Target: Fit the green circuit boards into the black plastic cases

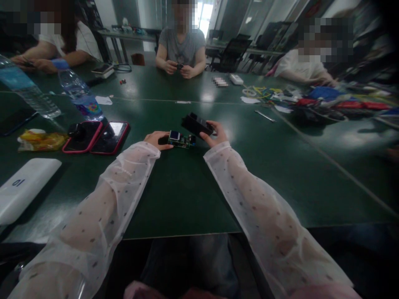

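Note:
A green circuit board [183, 143] with a small square screen [175, 135] lies level just above or on the green table [181, 199]. My left hand [158, 140] grips its left end between thumb and fingers. To the right, my right hand [215, 133] holds a black rectangular case [198, 126], tilted, with its lower edge close to the board's right end. Whether case and board touch is hard to tell. Sheer dotted sleeves cover both my forearms.
Two red-edged phones [110, 138], a yellow packet [43, 140], a white power bank [26, 189] and bottles [81, 97] stand or lie left. A wrench [264, 116] and cable pile [330, 101] lie right. Across sits a person [181, 47]; others flank the table.

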The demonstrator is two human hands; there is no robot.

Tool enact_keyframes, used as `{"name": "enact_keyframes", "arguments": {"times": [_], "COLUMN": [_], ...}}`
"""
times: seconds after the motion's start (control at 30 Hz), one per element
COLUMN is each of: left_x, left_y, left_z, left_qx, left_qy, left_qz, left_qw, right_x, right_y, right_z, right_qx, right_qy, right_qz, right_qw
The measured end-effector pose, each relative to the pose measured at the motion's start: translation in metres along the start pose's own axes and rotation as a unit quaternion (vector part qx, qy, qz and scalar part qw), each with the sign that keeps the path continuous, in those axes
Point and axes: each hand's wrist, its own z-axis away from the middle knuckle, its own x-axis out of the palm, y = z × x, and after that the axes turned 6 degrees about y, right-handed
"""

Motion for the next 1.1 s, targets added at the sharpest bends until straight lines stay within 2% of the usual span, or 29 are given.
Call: {"name": "enact_keyframes", "arguments": {"times": [0.13, 0.27, 0.6, 0.73, 0.83, 1.0, 1.1], "left_x": [0.001, 0.002, 0.007, 0.008, 0.009, 0.008, 0.008], "left_y": [-0.002, -0.004, 0.001, 0.003, 0.002, 0.001, 0.001], "left_z": [-0.004, -0.005, -0.002, 0.002, 0.003, 0.001, 0.001], "left_qx": [-0.014, -0.011, -0.041, -0.040, -0.051, -0.045, -0.045], "left_qy": [-0.017, -0.005, 0.019, 0.056, 0.058, 0.043, 0.036], "left_qz": [-0.006, -0.009, -0.026, 0.069, 0.138, 0.168, 0.177], "left_qw": [1.000, 1.000, 0.999, 0.995, 0.987, 0.984, 0.983], "right_x": [0.011, 0.009, 0.015, 0.022, 0.023, 0.019, 0.020], "right_y": [-0.018, -0.029, -0.023, -0.016, -0.017, -0.028, -0.028], "right_z": [0.010, 0.016, 0.014, 0.015, 0.017, 0.020, 0.021], "right_qx": [-0.009, -0.006, -0.058, -0.075, -0.079, -0.076, -0.042], "right_qy": [-0.052, -0.074, -0.109, -0.127, -0.146, -0.158, -0.163], "right_qz": [-0.021, -0.022, 0.046, 0.081, 0.102, 0.070, 0.028], "right_qw": [0.998, 0.997, 0.991, 0.986, 0.981, 0.982, 0.985]}}
